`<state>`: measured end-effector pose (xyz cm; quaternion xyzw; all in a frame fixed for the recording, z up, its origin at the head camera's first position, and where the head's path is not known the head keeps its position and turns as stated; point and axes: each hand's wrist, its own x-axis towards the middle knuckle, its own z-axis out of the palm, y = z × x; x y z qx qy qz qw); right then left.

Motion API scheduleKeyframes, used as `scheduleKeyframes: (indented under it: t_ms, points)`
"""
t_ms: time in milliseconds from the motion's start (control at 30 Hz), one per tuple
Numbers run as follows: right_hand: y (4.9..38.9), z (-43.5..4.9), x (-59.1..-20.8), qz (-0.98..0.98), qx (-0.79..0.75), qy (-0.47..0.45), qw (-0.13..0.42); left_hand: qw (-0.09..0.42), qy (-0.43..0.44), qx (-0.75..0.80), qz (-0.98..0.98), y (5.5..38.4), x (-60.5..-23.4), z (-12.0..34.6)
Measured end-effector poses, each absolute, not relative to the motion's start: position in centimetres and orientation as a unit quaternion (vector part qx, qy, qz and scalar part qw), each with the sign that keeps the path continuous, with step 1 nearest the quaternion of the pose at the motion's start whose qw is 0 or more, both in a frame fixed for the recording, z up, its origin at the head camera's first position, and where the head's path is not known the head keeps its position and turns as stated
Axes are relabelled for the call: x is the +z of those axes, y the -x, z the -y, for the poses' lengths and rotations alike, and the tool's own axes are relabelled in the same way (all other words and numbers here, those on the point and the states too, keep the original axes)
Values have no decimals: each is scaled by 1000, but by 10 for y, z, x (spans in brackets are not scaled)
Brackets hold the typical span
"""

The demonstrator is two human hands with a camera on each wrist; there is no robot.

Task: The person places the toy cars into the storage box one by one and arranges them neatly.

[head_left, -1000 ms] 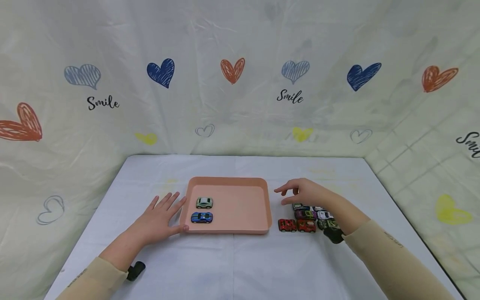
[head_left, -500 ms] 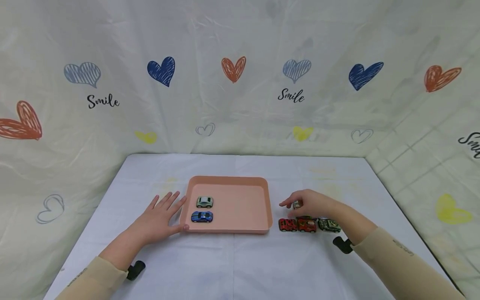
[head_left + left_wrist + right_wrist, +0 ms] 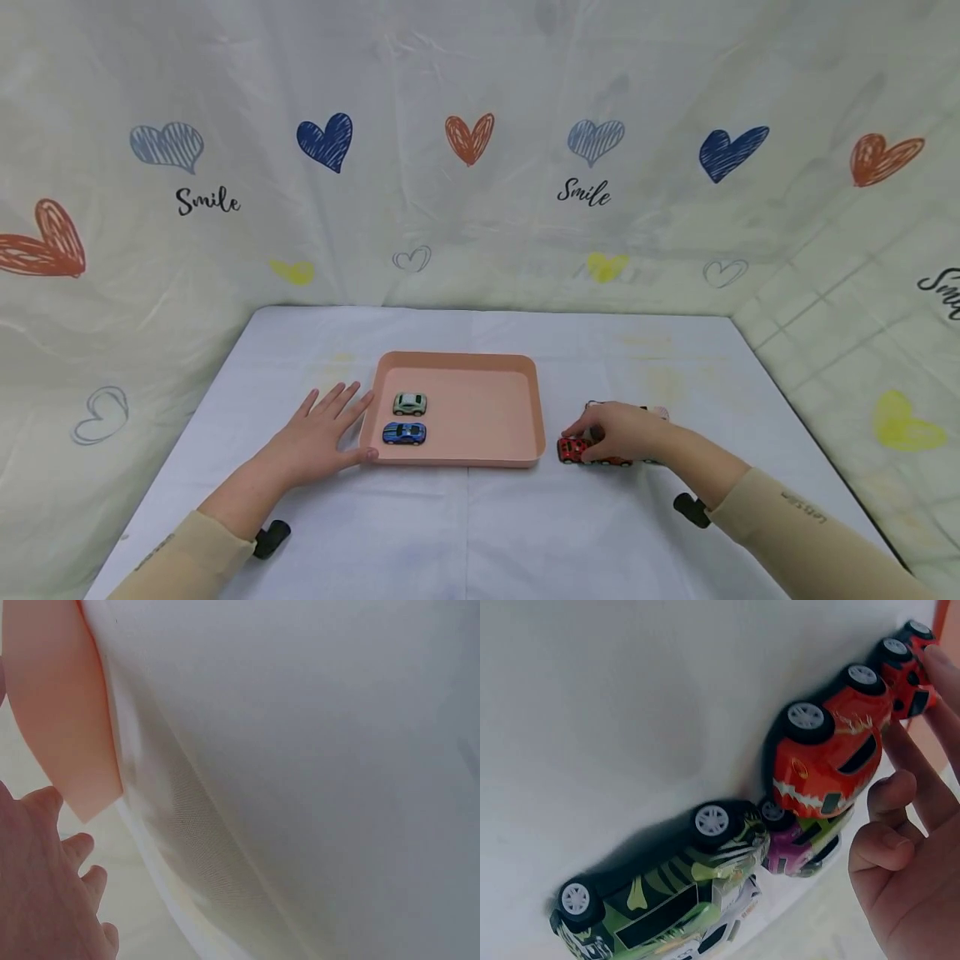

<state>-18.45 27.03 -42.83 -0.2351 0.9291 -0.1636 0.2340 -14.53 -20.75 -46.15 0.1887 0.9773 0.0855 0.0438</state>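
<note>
My left hand (image 3: 318, 442) lies with fingers spread at the left side of a pink tray (image 3: 483, 408), thumb and fingertips at its rim. Inside the tray, a pale green toy car (image 3: 409, 404) sits behind a blue toy car (image 3: 403, 433). To the tray's right, my right hand (image 3: 626, 432) pinches a red toy car (image 3: 572, 451) between thumb and finger. In the right wrist view, the other fingers curl beside a second, orange-red toy car (image 3: 832, 746). My palm hides most of the other cars in the head view.
Behind the orange-red car are a purple-and-green toy car (image 3: 795, 844), a green patterned one (image 3: 660, 900) and a white one (image 3: 731, 919), packed close together. A white cloth (image 3: 420, 533) covers the table. A heart-printed sheet (image 3: 510, 217) hangs behind it.
My right hand has come down and toward me from above the back cars to the red car at the front left of the group, its fingers closing on it. The left hand stays still.
</note>
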Motion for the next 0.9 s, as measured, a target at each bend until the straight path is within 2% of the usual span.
scheduleKeyframes:
  t_ms: [367, 900]
  points:
    - [180, -265, -432, -941, -131, 222, 219, 50, -183, 72, -979, 145, -460, 207]
    - [187, -270, -428, -921, -210, 218, 246, 51, -180, 68, -980, 145, -460, 207]
